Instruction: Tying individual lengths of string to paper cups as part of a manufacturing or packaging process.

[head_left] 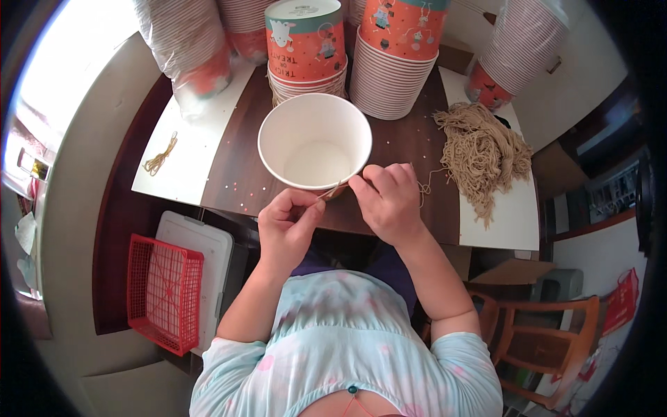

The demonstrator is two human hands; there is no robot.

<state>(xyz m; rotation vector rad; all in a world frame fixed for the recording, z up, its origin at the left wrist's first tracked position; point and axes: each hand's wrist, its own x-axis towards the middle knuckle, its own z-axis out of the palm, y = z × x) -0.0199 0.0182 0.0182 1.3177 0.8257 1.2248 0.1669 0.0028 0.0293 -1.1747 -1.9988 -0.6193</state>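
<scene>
A white-lined paper bucket (316, 142) stands upright at the table's near side, its mouth toward me and nothing seen inside. Against its near rim, my left hand (288, 219) pinches a thin tan cord (332, 191) between thumb and forefinger. My right hand (389, 198) is closed at the same rim, its fingertips on the other part of the cord. Whether the cord passes through the bucket's wall is too small to tell. Right of my right hand lies a tangled heap of tan cords (483, 149), with one loose strand trailing toward the hand.
Behind the bucket stand nested stacks of orange printed buckets (306, 45), (396, 76). Plastic-wrapped stacks (184, 42) rise at the far left and right. A small cord bundle (161, 154) lies on the table's left white part. Below left sits a red basket (165, 292); a wooden chair (545, 340) stands lower right.
</scene>
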